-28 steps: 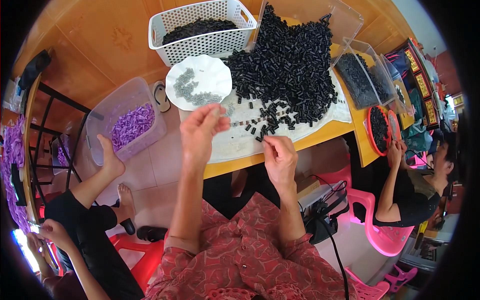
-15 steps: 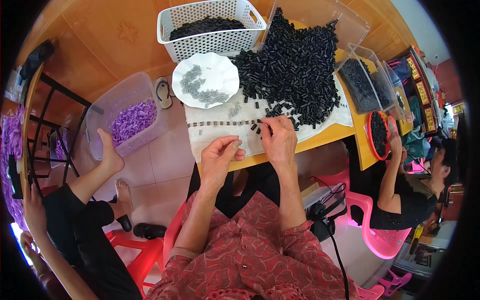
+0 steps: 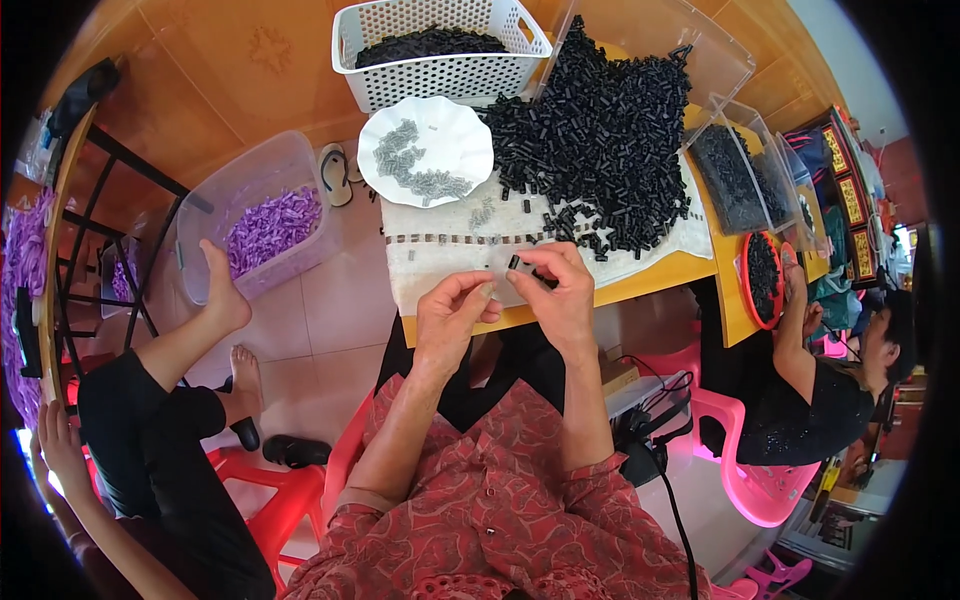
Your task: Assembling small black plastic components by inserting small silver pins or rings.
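My right hand (image 3: 560,300) pinches a small black tube-shaped piece (image 3: 514,262) between thumb and forefinger. Close beside it, my left hand (image 3: 450,318) has its thumb and fingertips pressed together; whatever it holds is too small to make out. Both hands are over the near part of a white cloth (image 3: 432,275) with a dark dashed stripe. Beyond them lies a big heap of black tube-shaped pieces (image 3: 605,130). A white scalloped plate (image 3: 458,135) holds small clear pieces (image 3: 398,155), and a few more clear pieces (image 3: 482,213) lie on the cloth.
A white perforated basket (image 3: 440,88) of black pieces stands behind the plate. Clear bins (image 3: 735,185) stand right. A co-worker (image 3: 830,400) sits there by a red-rimmed tray (image 3: 748,292). To the left are a purple-filled tub (image 3: 190,250) and another person's legs (image 3: 170,430).
My right hand has drawn back toward me from the loose black pieces, a black piece now showing at its fingertips. My left hand has moved slightly right, nearer to it. The view has shifted slightly.
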Demonstrator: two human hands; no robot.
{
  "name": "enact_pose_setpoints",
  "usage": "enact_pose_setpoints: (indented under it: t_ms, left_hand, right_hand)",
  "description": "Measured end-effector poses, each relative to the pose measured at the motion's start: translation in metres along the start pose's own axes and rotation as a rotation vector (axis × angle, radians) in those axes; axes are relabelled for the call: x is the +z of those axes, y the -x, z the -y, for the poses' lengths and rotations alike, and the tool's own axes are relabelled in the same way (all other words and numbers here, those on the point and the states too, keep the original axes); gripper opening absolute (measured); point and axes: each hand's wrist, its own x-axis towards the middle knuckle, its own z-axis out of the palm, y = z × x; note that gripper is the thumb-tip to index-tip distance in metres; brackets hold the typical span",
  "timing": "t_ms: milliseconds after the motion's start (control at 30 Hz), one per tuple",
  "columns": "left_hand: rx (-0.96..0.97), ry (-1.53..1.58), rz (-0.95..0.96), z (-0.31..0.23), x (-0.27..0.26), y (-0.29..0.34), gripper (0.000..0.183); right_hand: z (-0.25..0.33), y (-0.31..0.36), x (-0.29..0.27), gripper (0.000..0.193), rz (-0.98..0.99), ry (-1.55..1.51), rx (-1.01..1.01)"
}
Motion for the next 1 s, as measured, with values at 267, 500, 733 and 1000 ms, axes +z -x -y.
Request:
enact_pose_setpoints:
  t_ms: [267,500,733,1000]
  left_hand:
    - [-0.023,0.128,0.055,-0.001,0.003,0.003,0.024]
    - [0.008,0.248,0.124,0.004,0.001,0.004,0.026]
    - [0.084,0.285,0.144,0.006,-0.005,0.006,0.029]
    - [0.120,0.283,0.180,0.003,-0.003,0.012,0.028]
  right_hand:
    - [0.015,0.018,-0.005,0.028,0.068,-0.156,-0.032]
    - [0.019,0.025,-0.003,0.034,0.118,-0.162,-0.064]
    - [0.026,0.030,-0.005,0.039,0.102,-0.176,-0.069]
    - [0.025,0.033,-0.002,0.035,0.097,-0.176,-0.077]
